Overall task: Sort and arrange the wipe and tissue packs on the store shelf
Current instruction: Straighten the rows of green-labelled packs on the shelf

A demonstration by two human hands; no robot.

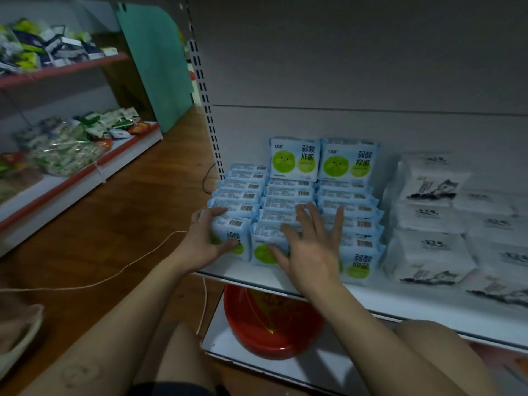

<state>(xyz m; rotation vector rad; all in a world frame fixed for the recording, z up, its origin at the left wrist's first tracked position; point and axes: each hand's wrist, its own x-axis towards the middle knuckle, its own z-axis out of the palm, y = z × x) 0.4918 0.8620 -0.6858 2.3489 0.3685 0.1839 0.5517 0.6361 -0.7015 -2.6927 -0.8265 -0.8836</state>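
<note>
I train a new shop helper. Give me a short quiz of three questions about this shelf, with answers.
1. True or false: the left hand grips a light-blue wipe pack with a green circle.
2. The white tissue packs with black ink drawings lie on which side of the blue packs? A left, B right.
3. Fill in: the round red plastic basin sits ___ the white shelf board.
Key: 1 true; 2 B; 3 under.

Blue wipe packs [290, 192]: thin plastic film, slightly glossy, was seen.
White tissue packs [428, 241]: soft, matt plastic wrap was seen.
Shelf [405, 304]: smooth white-painted surface was shown.
Red basin [265, 332]: glossy plastic was shown.
Floor [137, 201]: wood-look boards, satin sheen, were noted.
</note>
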